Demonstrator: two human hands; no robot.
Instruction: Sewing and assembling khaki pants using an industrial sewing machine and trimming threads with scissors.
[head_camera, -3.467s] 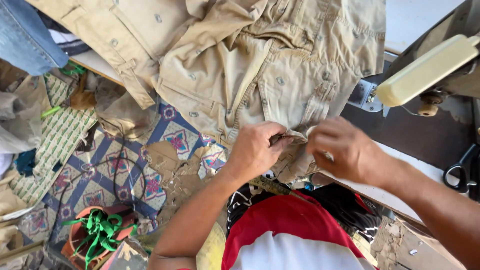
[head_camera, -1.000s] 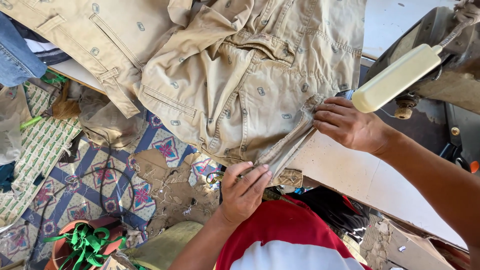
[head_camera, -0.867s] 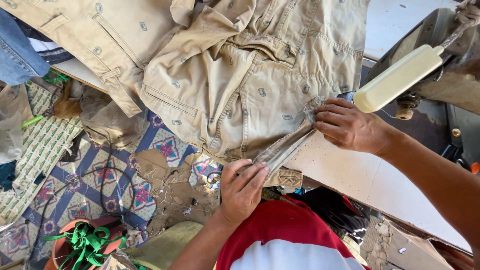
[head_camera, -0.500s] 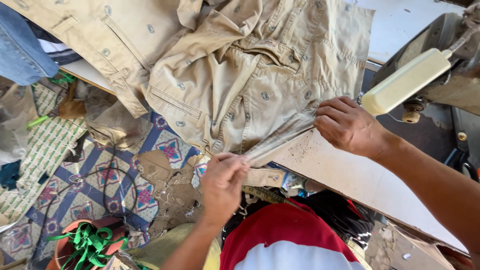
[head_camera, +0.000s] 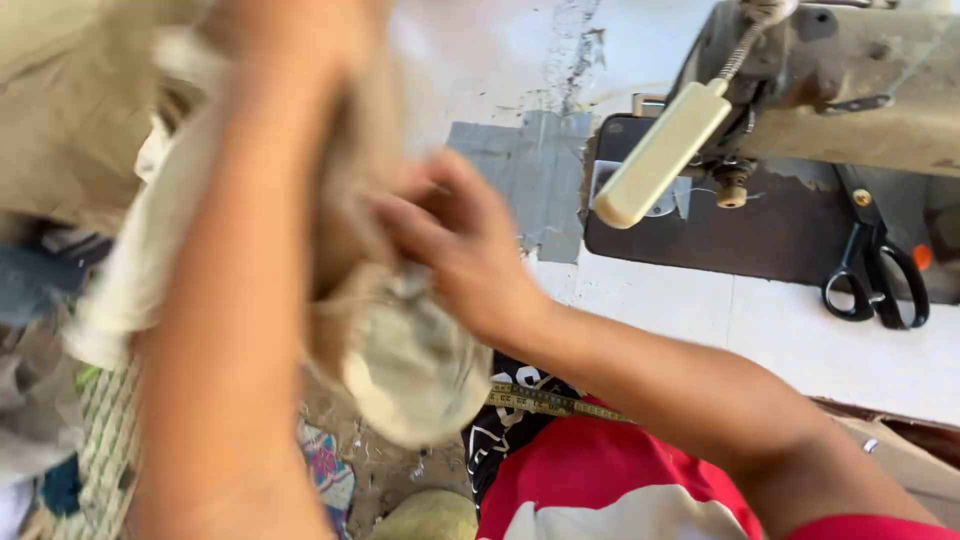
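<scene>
Currently my left hand (head_camera: 290, 40) lifts the khaki garment (head_camera: 400, 350) close to my face, grip blurred, cannot tell. Right hand (head_camera: 455, 250) fingers pinch its bunched fabric. Risk: the swinging cloth could snag the sewing machine (head_camera: 800, 90) lever or sweep the scissors (head_camera: 875, 270) off the table.

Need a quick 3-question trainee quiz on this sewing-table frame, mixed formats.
1. True or false: the black scissors lie on the table, touched by neither hand.
2. What does the right hand grip? A) khaki cloth B) yellow tape measure C) cream lever
3. Fill in: the left hand is raised and badly ____.

Key: 1 true; 2 A; 3 blurred.
</scene>
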